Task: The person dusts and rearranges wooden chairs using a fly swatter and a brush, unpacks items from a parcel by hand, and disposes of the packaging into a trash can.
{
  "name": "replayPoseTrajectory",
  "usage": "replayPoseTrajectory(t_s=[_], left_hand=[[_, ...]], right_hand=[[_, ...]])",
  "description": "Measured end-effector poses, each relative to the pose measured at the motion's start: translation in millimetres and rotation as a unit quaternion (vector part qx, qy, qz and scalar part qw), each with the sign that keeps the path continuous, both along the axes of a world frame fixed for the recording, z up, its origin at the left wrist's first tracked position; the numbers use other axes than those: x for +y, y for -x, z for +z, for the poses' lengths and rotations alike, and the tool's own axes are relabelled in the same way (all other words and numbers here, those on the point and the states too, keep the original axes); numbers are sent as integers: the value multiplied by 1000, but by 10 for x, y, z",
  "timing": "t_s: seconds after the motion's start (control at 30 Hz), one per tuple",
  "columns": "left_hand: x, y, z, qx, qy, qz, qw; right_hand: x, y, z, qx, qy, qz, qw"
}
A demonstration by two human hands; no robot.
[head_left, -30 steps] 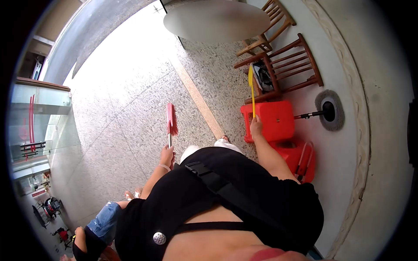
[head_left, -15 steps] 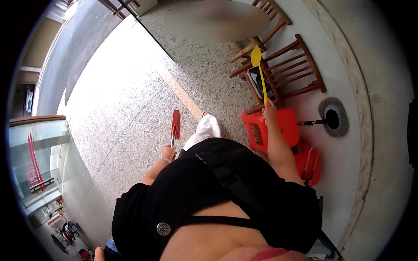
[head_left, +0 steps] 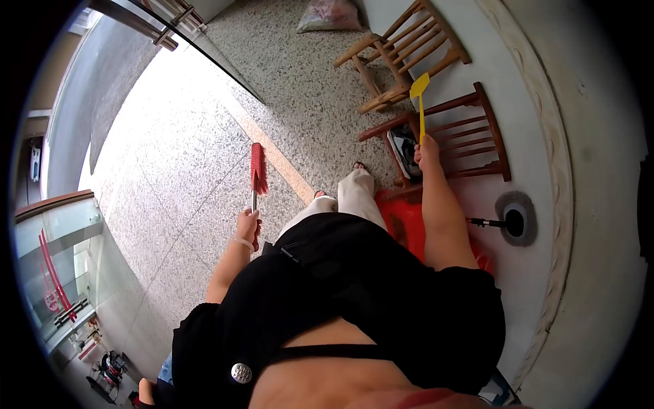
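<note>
My left hand [head_left: 249, 226] is closed round the metal handle of a red brush [head_left: 257, 163], whose long bristled head points forward over the speckled floor. On the other side, my right hand [head_left: 428, 153] grips a yellow fly swatter [head_left: 420, 87] by its thin handle, with the paddle tilted up and away. The swatter's head overlaps the light wooden chair [head_left: 392, 65] from this viewpoint. Just left of my right hand, a dark wooden chair [head_left: 494, 129] bears a black and white item [head_left: 403, 151] on its seat.
Red plastic stools [head_left: 402, 215] stand beside my right leg. A round grey mop head [head_left: 516, 218] is near the wall. A filled bag [head_left: 330, 15] lies at the far end. Glass doors with a metal handle [head_left: 165, 37] stand at the far left, and a glass cabinet [head_left: 58, 238] is to my left.
I have stepped forward, and both feet now show. The brush and my left hand shifted slightly left and farther out; the swatter moved slightly right. The light chair and bag came into fuller view.
</note>
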State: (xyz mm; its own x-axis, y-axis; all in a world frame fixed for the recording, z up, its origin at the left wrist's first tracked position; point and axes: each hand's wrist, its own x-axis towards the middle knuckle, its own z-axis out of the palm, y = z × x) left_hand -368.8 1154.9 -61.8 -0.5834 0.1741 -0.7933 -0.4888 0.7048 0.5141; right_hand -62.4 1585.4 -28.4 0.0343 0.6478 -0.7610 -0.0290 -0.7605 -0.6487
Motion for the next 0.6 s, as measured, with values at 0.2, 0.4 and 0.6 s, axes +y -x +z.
replayPoseTrajectory(t_s=[0.2,0.4,0.6], left_hand=[[172,-174,44,38,85,-53,994],[338,-335,-90,72,157,-116,978],[1278,-422,286,-34,71,70,994]], right_hand=[[1048,243,-449,-40,77,-1,996],[1677,613,-580,-138,-3,85,987],[1636,694,-538,-124,2,22,992]])
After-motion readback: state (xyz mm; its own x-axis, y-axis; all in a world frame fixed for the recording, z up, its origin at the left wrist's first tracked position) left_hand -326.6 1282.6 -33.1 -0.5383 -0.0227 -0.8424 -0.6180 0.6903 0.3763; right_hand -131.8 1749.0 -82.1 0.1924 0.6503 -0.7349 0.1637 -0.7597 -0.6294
